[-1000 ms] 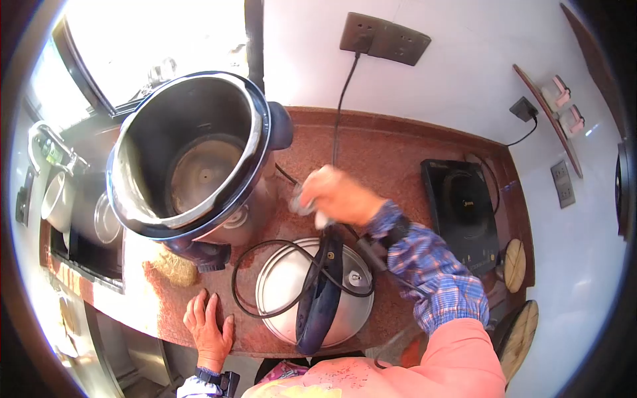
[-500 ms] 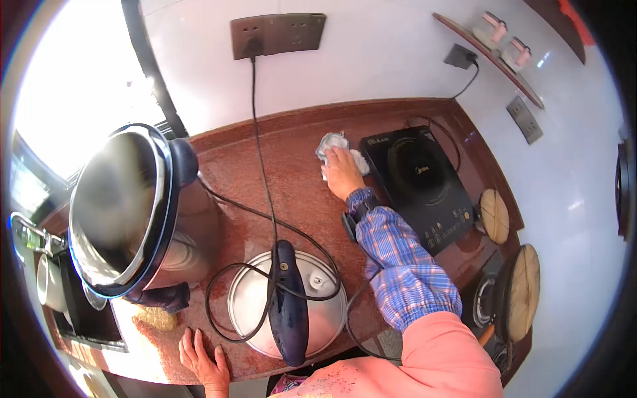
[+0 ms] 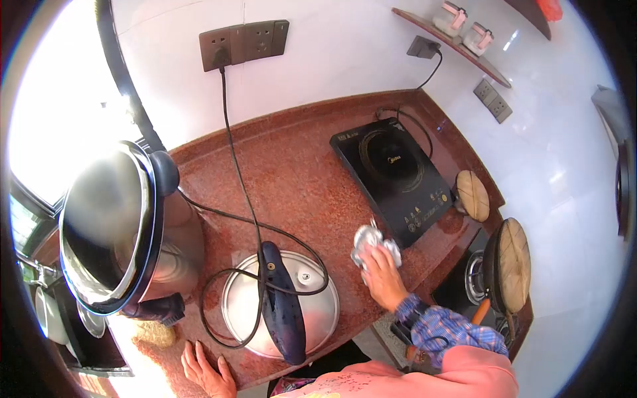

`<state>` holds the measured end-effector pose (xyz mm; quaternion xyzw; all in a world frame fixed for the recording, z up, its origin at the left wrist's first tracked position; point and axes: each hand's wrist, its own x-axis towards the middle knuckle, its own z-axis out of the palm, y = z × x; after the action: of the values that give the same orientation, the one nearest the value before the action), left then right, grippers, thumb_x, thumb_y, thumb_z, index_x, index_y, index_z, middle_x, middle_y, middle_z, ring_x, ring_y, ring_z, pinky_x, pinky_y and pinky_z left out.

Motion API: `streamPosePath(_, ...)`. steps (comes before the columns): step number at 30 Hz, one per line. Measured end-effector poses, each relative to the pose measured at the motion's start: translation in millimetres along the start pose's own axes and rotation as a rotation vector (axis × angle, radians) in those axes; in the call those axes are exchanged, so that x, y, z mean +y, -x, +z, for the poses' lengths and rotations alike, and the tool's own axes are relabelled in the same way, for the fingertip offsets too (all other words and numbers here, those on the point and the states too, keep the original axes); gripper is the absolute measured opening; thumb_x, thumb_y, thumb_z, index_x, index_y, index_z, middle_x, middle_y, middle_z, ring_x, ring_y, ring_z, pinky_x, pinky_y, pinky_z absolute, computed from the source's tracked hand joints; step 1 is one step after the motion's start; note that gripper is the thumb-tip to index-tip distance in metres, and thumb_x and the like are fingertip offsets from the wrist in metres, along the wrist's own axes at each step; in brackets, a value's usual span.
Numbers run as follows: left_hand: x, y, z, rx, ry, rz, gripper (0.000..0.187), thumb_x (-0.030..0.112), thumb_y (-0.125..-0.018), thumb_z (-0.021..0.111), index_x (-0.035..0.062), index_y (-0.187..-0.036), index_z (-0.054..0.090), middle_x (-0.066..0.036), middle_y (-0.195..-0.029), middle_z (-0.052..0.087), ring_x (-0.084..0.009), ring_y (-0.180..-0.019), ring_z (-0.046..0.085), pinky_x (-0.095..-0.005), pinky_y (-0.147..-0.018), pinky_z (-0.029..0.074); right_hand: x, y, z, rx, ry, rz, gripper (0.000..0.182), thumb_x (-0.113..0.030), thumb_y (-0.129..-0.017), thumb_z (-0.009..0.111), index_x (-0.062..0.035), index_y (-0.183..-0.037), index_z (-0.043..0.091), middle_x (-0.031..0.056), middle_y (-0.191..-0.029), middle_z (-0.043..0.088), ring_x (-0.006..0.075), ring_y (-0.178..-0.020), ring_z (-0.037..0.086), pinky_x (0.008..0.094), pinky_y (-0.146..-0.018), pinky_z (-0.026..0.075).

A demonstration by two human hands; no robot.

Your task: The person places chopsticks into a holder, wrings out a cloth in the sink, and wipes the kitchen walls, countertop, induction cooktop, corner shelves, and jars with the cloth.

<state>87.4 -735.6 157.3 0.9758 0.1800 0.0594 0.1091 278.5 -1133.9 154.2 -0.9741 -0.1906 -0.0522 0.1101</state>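
My right hand (image 3: pixel 385 275) presses a crumpled white-and-grey cloth (image 3: pixel 365 240) onto the red stone countertop, its fingers bent over it. The cloth lies just beside the near left corner of a black induction cooker (image 3: pixel 391 174). Resting at the front edge of the counter, my left hand (image 3: pixel 208 373) has its fingers spread and holds nothing. Close to it are a round metal lid (image 3: pixel 317 322) with a long dark handle and a tan, rough-looking lump (image 3: pixel 155 333).
A large steel pot (image 3: pixel 174 255) with dark handles stands on the left by the sink (image 3: pixel 96 331). A black cord (image 3: pixel 233 159) runs from the wall socket (image 3: pixel 244 43) and loops over the lid. On the right, a wooden-lidded wok (image 3: pixel 512 265) sits at a gas stove (image 3: pixel 474 275).
My right hand has drawn the cloth from the cooker's far left side toward me, to its near corner. The camera view has shifted slightly. My left hand stays at the counter edge.
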Motion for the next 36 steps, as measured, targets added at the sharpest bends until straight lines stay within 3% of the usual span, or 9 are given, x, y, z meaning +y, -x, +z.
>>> streamPosePath(4, 0.0, 1.1, 1.2, 0.005, 0.032, 0.003, 0.056, 0.035, -0.093, 0.062, 0.0080, -0.140, 0.049, -0.018, -0.145, 0.045, -0.0414, -0.132, 0.039, -0.0529, -0.109, 0.031, 8.8, 4.3, 13.4, -0.001, -0.157, 0.042, 0.043, -0.005, -0.085, 0.060, -0.0021, -0.127, 0.052, 0.0166, -0.134, 0.048, 0.0406, -0.128, 0.041, 0.0490, -0.112, 0.033)
streamPosePath(12, -0.2, -1.3, 1.8, 0.058, -0.015, 0.016, 0.055, 0.035, -0.092, 0.063, 0.0069, -0.139, 0.051, -0.018, -0.143, 0.047, -0.0410, -0.131, 0.041, -0.0526, -0.107, 0.034, 41.1, -224.4, 86.9, 0.303, -0.154, -0.267, 0.034, -0.006, -0.086, 0.058, -0.0034, -0.120, 0.056, 0.0198, -0.125, 0.055, 0.0411, -0.117, 0.050, 0.0488, -0.104, 0.040)
streamPosePath(15, 0.7, -1.8, 0.5, 0.061, -0.003, 0.023, 0.056, 0.034, -0.092, 0.063, 0.0065, -0.139, 0.051, -0.018, -0.143, 0.047, -0.0405, -0.130, 0.042, -0.0519, -0.107, 0.034, 55.6, -284.9, 64.1, 0.018, -0.178, -0.646, 0.024, -0.014, -0.086, 0.059, -0.0063, -0.108, 0.063, 0.0149, -0.114, 0.061, 0.0371, -0.109, 0.055, 0.0463, -0.098, 0.044)
streamPosePath(18, 2.1, -2.9, -0.9, 0.053, -0.015, -0.001, 0.056, 0.033, -0.091, 0.063, 0.0070, -0.139, 0.051, -0.017, -0.144, 0.047, -0.0399, -0.131, 0.041, -0.0515, -0.107, 0.034, 44.1, -292.8, -18.8, 0.229, 0.016, -0.282, 0.009, -0.020, -0.080, 0.068, -0.0143, -0.088, 0.069, 0.0088, -0.098, 0.061, 0.0335, -0.095, 0.057, 0.0450, -0.083, 0.050)
streamPosePath(19, -7.4, 6.0, 10.4, -0.065, 0.058, -0.107, 0.064, 0.029, -0.086, 0.060, 0.0033, -0.142, 0.043, -0.019, -0.152, 0.035, -0.0427, -0.138, 0.029, -0.0546, -0.114, 0.019, 39.2, -291.7, -37.6, 0.244, 0.064, -0.118, 0.011, -0.017, -0.077, 0.072, -0.0113, -0.083, 0.065, 0.0077, -0.094, 0.061, 0.0333, -0.095, 0.057, 0.0443, -0.085, 0.048)
streamPosePath(21, -10.3, 8.9, 16.0, -0.059, 0.018, -0.109, 0.064, 0.030, -0.087, 0.058, 0.0026, -0.143, 0.042, -0.019, -0.152, 0.035, -0.0424, -0.139, 0.029, -0.0545, -0.115, 0.019, 59.7, -295.7, -50.5, 0.238, 0.197, -0.134, 0.020, -0.019, -0.074, 0.076, -0.0113, -0.084, 0.061, 0.0091, -0.097, 0.058, 0.0345, -0.100, 0.054, 0.0452, -0.085, 0.048)
streamPosePath(24, -5.5, 4.8, 9.1, -0.099, 0.043, -0.161, 0.063, 0.027, -0.086, 0.059, 0.0031, -0.142, 0.043, -0.019, -0.151, 0.035, -0.0413, -0.139, 0.029, -0.0533, -0.115, 0.019, 69.7, -293.8, -48.7, 0.064, 0.324, -0.144, 0.057, -0.030, -0.069, 0.080, -0.0175, -0.120, 0.059, 0.0105, -0.104, 0.058, 0.0337, -0.105, 0.054, 0.0467, -0.086, 0.048)
streamPosePath(27, -3.7, 3.7, 9.1, -0.100, 0.057, -0.177, 0.063, 0.023, -0.084, 0.060, 0.0034, -0.142, 0.044, -0.018, -0.152, 0.035, -0.0413, -0.139, 0.029, -0.0532, -0.115, 0.019, 53.2, -293.9, -43.5, -0.192, 0.614, -0.133, 0.075, -0.033, -0.067, 0.081, -0.0161, -0.134, 0.051, 0.0113, -0.110, 0.059, 0.0326, -0.110, 0.054, 0.0465, -0.088, 0.048)
streamPosePath(36, -6.3, 5.1, 11.7, -0.073, 0.047, -0.185, 0.062, 0.023, -0.084, 0.060, 0.0050, -0.142, 0.045, -0.018, -0.152, 0.036, -0.0413, -0.139, 0.029, -0.0536, -0.115, 0.020, 76.2, -322.0, -30.8, -0.239, 0.525, -0.326, 0.046, -0.031, -0.074, 0.078, -0.0079, -0.104, 0.053, 0.0138, -0.095, 0.067, 0.0356, -0.093, 0.065, 0.0485, -0.076, 0.052)
